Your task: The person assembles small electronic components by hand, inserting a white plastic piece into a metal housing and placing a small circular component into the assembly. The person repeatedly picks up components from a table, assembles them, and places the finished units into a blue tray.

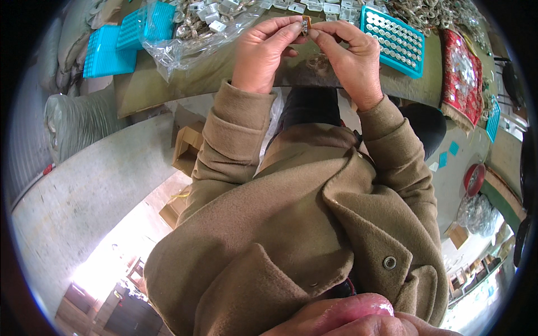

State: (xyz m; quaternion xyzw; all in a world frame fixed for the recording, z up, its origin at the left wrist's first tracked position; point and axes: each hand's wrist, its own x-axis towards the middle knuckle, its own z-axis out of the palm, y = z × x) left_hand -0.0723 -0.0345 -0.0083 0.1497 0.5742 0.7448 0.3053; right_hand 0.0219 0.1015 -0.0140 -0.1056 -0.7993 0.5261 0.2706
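Observation:
Above the near edge of the table, both of my hands meet at one small part [306, 25] with an orange-brown face and a shiny metallic side. My left hand [263, 55] pinches it between thumb and fingertips. From the other side my right hand [354, 61] grips it the same way. What exactly the part is, I cannot make out. Just right of my right hand lies a teal tray [416, 68] with rows of round whitish-silver pieces. Behind my hands are several small white plastic pieces [297, 8].
Left on the table [145, 89], a clear plastic bag [190, 55] spreads beside teal racks [103, 53]. Loose metallic parts [431, 17] heap at the back right. A red patterned cloth [453, 92] hangs over the right edge. A cardboard box [188, 147] stands below.

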